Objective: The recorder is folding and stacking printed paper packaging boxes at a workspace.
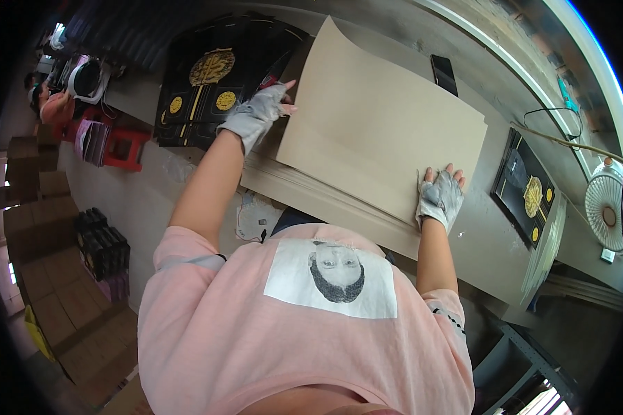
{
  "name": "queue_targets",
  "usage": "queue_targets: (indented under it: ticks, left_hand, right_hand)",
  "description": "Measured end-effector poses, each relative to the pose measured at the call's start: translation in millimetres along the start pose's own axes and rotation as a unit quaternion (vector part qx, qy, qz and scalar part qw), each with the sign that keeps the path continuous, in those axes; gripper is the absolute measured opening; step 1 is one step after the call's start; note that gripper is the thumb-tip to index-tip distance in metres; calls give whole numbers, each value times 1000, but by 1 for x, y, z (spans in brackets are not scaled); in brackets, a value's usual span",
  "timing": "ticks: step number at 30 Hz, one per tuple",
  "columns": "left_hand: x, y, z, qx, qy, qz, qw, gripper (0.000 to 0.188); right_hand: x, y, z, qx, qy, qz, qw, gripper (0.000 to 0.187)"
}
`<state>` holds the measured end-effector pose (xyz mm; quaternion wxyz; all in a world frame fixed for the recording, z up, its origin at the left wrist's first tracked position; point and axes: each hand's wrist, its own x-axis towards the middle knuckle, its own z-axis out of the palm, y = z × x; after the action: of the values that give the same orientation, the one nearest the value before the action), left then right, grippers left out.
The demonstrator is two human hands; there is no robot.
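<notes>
"Grip first: was anything clamped?"

"Not visibly. The left hand (256, 114) was splayed at the left edge of the greyboard sheet (387, 117); whether it touched, I couldn't tell. The right hand (441, 196) lay spread flat on the near right part, probably steadying it."

"And the sheet itself?"

"It topped the greyboard stack (318, 203), far left corner bowed upward. Black-and-gold printed panels (218, 76) lay beyond the left hand, perhaps to leave the sheet room; a phone (444, 74) lay at its far edge."
</notes>
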<state>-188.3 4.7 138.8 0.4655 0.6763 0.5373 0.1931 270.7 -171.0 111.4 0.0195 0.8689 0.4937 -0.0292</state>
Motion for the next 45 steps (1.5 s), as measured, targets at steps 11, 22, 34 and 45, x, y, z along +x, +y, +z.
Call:
queue_targets:
  ticks: [11, 22, 34, 45]
  left_hand:
    - [-17, -3, 2, 257, 77, 5, 963, 59]
    - [2, 9, 20, 414, 68, -57, 906, 75]
    - [149, 58, -17, 523, 55, -10, 851, 68]
    - [200, 85, -30, 555, -17, 7, 831, 48]
  right_hand:
    - [-2, 1, 1, -15, 6, -5, 1000, 74]
    - [2, -4, -3, -15, -17, 9, 1000, 75]
    - [5, -6, -8, -4, -33, 25, 999, 75]
    - [8, -6, -10, 13, -29, 29, 999, 74]
